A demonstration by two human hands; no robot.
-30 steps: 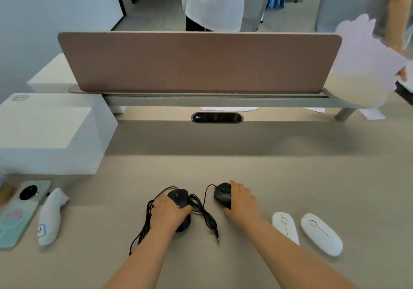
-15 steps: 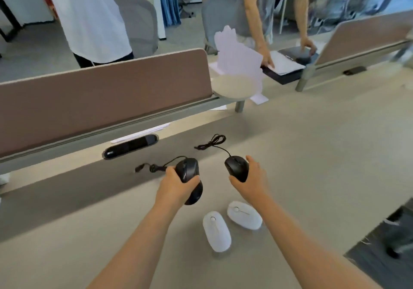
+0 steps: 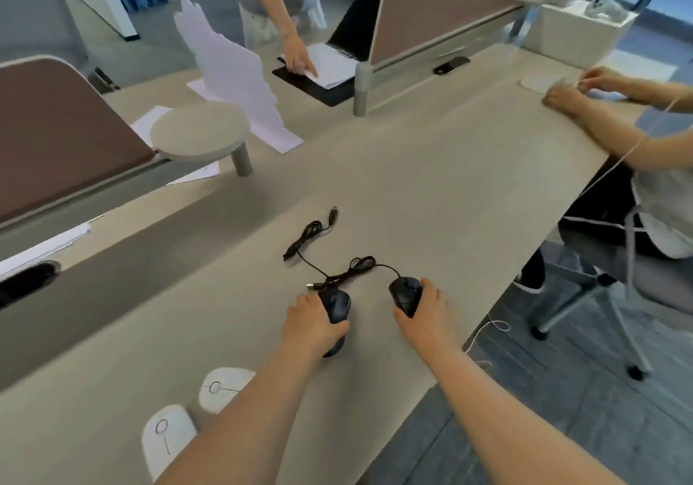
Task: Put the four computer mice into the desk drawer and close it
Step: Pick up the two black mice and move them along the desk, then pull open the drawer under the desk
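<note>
My left hand (image 3: 309, 321) grips one black wired mouse (image 3: 338, 306), and my right hand (image 3: 425, 310) grips a second black wired mouse (image 3: 405, 293). Both are held over the beige desk (image 3: 431, 192) near its right edge. Their black cables (image 3: 322, 244) trail onto the desk ahead, crossing each other, with a USB plug at the far end. Two white wireless mice (image 3: 225, 387) (image 3: 165, 436) lie on the desk at the lower left, beside my left forearm. No drawer is in view.
A brown divider panel (image 3: 56, 139) with a small round shelf (image 3: 198, 130) stands at the left. A seated person (image 3: 607, 117) works at the desk's right end. Another person's hand (image 3: 300, 56) rests on papers beyond. The floor (image 3: 562, 390) lies past the desk edge.
My view has swung right along the desk. Both hands carried the black mice rightward, cables dragging behind. The white mice now lie at the lower left.
</note>
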